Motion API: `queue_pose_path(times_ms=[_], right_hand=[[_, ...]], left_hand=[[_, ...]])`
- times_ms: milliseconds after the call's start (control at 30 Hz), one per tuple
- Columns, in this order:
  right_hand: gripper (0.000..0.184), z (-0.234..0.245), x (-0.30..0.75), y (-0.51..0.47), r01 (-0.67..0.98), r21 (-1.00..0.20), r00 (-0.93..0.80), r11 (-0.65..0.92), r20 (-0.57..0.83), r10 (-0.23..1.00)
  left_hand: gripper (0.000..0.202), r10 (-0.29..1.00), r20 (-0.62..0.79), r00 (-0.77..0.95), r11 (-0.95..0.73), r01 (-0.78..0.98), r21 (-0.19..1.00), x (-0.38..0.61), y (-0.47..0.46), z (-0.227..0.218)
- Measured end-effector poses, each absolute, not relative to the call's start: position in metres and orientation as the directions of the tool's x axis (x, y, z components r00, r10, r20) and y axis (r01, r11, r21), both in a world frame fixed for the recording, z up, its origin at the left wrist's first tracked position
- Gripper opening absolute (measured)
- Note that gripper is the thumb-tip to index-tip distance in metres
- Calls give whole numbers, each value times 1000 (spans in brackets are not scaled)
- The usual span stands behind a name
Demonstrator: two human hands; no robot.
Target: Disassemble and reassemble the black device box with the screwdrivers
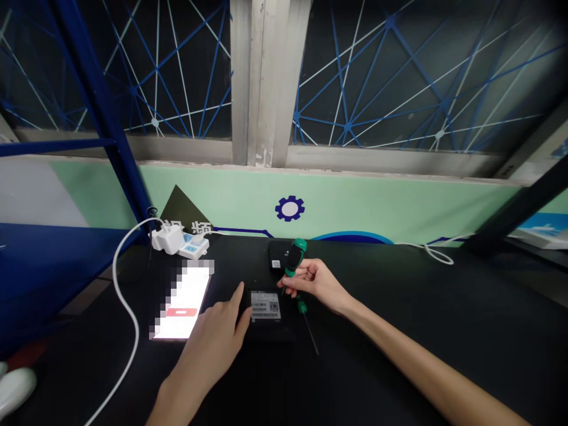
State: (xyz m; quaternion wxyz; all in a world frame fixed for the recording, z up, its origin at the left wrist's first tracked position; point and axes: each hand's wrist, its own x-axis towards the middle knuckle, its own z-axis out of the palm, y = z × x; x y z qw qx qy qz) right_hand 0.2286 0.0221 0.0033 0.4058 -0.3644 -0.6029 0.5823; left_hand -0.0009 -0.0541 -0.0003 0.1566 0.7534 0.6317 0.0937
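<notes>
A black box-like device with a white printed label (pixel 265 306) lies on the black table in front of me. My left hand (pixel 226 316) rests at its left side, index finger stretched forward and thumb apart, holding nothing. In my right hand (pixel 310 278) is a green and black screwdriver (pixel 296 255), gripped low near its shaft, handle up and tip pointing down at the device's upper right corner. Whether the tip touches a screw cannot be made out. A second green-handled screwdriver (pixel 302 307) lies beside the device on the right, its shaft toward me.
Behind the device lies another black item with a small label (pixel 276 264). To the left are a lit tablet or phone screen (pixel 184 302), a white power strip (pixel 193 245) and a white cable (pixel 116 266). Windows and a green wall panel (pixel 231 195) stand behind the table.
</notes>
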Motion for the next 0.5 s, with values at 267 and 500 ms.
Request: queue_pose_path(times_ms=[267,500], right_hand=[[31,-1,233,24,-60,-995,-461,78,97,882],[31,-2,230,24,-69,-996,-461,59,85,884]], left_hand=[[59,981,-47,188,-160,922,353,-2,-53,-2],[59,982,-75,176,-140,929,344,-1,-54,2]])
